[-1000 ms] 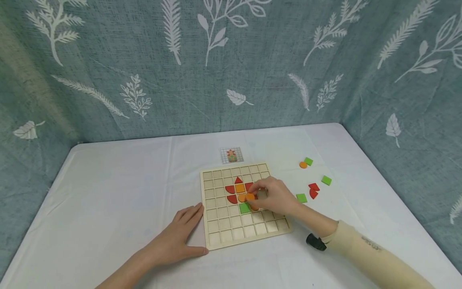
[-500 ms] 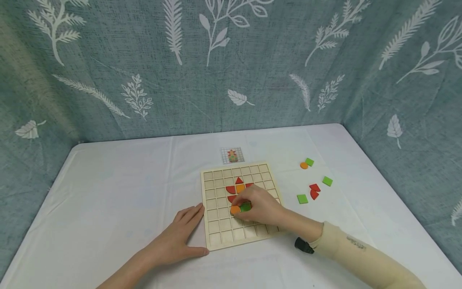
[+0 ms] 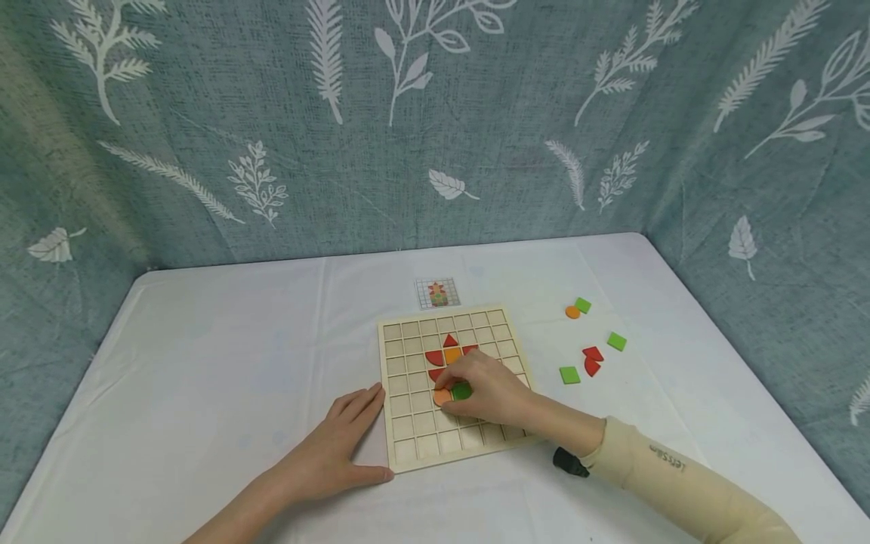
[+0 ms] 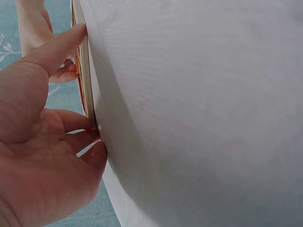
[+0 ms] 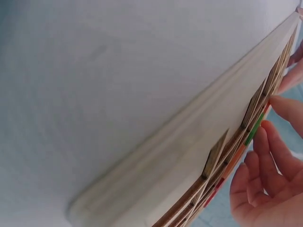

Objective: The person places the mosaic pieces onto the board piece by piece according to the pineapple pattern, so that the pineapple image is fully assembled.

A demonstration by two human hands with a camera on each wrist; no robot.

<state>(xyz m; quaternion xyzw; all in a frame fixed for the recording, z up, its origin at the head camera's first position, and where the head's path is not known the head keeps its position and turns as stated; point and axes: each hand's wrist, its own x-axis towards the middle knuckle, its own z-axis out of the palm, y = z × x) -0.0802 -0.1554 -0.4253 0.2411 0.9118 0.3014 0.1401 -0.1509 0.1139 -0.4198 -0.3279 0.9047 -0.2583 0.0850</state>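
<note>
In the head view a wooden grid board (image 3: 418, 446) lies on the table. My right hand (image 3: 491, 387) is over its middle, thumb and index finger pinching an orange disc (image 3: 442, 397) at a cell left of a green square (image 3: 461, 391). Behind the hand sit a red triangle (image 3: 450, 341), an orange square (image 3: 452, 356) and red quarter-circle pieces (image 3: 433, 357); the fingers hide other pieces. My left hand (image 3: 333, 449) rests spread along the board's left side, fingertips at its edge and thumb at the near corner. The left wrist view shows these fingers (image 4: 78, 124) against the board's side.
A small pattern card (image 3: 438, 293) lies just beyond the board. To the right are loose green squares (image 3: 569, 375), an orange disc (image 3: 573, 312) and red pieces (image 3: 592, 366). A black object (image 3: 569, 462) shows by the right wrist.
My right hand has moved left and nearer with the orange disc, from the pieces in the middle to the cell left of the green square. The left hand has stayed put.
</note>
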